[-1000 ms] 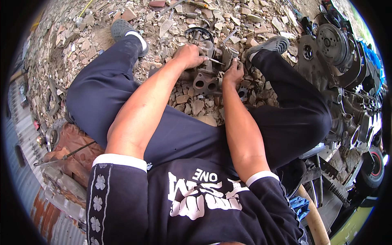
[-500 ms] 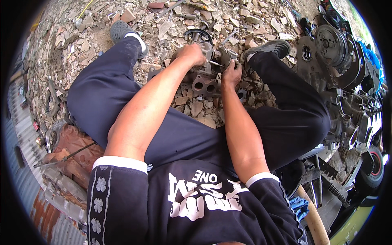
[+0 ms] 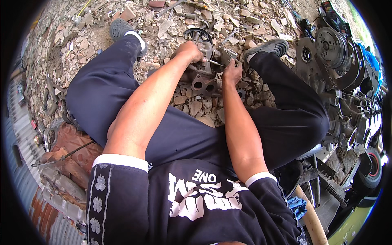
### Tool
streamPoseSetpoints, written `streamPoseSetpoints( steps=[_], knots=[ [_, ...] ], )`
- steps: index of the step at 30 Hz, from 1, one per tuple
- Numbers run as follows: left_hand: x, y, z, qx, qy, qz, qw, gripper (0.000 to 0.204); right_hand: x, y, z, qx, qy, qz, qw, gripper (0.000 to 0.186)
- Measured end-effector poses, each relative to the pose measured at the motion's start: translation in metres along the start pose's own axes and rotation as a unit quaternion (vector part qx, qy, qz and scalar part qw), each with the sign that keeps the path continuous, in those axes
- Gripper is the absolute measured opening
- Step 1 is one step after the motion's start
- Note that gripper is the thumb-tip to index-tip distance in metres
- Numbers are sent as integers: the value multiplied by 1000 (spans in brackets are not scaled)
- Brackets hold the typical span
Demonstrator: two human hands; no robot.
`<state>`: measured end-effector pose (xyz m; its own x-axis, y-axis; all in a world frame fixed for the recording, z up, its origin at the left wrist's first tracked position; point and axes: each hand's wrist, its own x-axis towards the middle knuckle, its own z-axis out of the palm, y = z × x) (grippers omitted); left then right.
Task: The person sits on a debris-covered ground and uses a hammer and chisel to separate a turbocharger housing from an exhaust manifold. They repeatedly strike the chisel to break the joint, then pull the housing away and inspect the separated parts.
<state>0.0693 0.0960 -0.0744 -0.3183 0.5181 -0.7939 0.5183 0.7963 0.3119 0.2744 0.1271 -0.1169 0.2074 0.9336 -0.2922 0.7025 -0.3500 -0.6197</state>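
Observation:
A dark, rusty cast-metal manifold (image 3: pixel 199 84) with two round ports in its near flange sits on the rubble between my feet. My left hand (image 3: pixel 189 52) is closed at its left side, around a slim rod-shaped tool (image 3: pixel 214 63) that looks like a screwdriver; any handle is hidden in the fist. The rod points right, its tip against the round-topped part (image 3: pixel 228 54) of the casting. My right hand (image 3: pixel 232 73) grips that part's near edge, thumb and fingers pressed together. Behind my left hand rises a dark curved metal piece (image 3: pixel 199 32).
Broken stone and tile (image 3: pixel 165 27) cover the ground. A wrench (image 3: pixel 230 36) lies just beyond the manifold. On the right are a brake drum (image 3: pixel 331 47) and stacked engine parts (image 3: pixel 341 118). A rusty brown casting (image 3: pixel 75 143) and corrugated sheet metal (image 3: pixel 26 163) are at left.
My left hand has shifted slightly left and away from me, still holding the rod-shaped tool. My right hand keeps its grip, and the manifold stays in place.

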Motion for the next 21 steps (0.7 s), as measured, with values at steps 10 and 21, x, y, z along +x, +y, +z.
streamPoseSetpoints(
  steps=[10,21],
  knots=[
    [-18,3,-3,-22,39,58,997,54,-1,4,1,109,0,39,993,37],
    [-51,0,-40,-200,-62,197,958,29,-2,-56,-30,116,-9,82,990,53]
  ],
)
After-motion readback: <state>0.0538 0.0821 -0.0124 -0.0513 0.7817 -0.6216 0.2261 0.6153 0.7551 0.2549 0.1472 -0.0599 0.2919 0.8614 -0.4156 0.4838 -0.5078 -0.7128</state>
